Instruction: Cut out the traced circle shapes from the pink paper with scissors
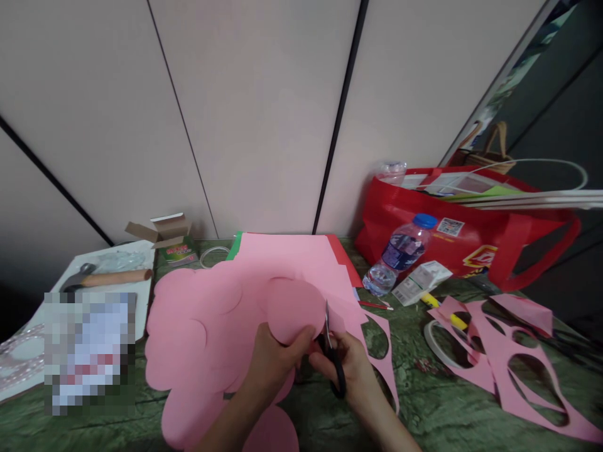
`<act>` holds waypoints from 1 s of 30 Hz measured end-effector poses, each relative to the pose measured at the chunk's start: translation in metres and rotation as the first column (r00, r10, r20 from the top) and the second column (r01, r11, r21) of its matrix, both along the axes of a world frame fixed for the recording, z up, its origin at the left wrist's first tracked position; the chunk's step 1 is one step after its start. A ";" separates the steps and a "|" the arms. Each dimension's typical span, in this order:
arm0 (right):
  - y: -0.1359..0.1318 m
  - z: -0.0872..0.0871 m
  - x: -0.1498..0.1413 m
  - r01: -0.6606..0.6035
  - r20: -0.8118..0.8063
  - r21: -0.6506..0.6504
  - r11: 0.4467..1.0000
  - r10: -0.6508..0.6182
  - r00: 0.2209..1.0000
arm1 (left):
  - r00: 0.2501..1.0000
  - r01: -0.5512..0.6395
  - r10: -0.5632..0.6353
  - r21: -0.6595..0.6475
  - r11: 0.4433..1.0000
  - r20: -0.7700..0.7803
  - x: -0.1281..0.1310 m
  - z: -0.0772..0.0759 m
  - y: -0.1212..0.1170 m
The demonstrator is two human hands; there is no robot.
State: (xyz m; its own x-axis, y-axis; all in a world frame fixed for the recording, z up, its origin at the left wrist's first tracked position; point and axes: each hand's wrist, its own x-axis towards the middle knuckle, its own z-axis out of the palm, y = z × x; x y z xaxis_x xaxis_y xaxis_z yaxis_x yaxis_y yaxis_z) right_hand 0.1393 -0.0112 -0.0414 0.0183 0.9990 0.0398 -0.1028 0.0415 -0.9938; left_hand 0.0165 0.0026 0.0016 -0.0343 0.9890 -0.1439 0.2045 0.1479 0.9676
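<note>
My left hand (276,361) pinches a rounded pink paper piece (294,307) by its lower edge, thumb on top. In my right hand (346,361) is a pair of scissors (335,364) with black handles, its blades pointing up along the right edge of that piece. Whether the blades are fully closed is hard to make out. Beneath and to the left lie several overlapping pink paper rounds (188,326). Behind my hands is a stack of pink paper sheets (287,250), with green and red sheets showing at its sides.
At right stand a red bag (471,232), a leaning water bottle (400,254) and a small white box (421,282). Pink scraps with holes (532,370) and a tape roll (440,345) lie nearby. A wooden-handled hammer (117,277) and an opened carton (176,245) are at left.
</note>
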 end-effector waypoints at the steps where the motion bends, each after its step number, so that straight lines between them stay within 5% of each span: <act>1: 0.000 -0.001 0.000 0.002 0.003 0.005 1.000 -0.002 1.000 | 1.000 -0.001 0.001 0.002 1.000 0.008 0.000 0.000 0.000; 30: 0.001 -0.003 0.001 -0.078 -0.005 -0.059 0.995 0.078 0.997 | 1.000 -0.005 0.006 0.058 0.998 -0.029 -0.002 0.000 0.000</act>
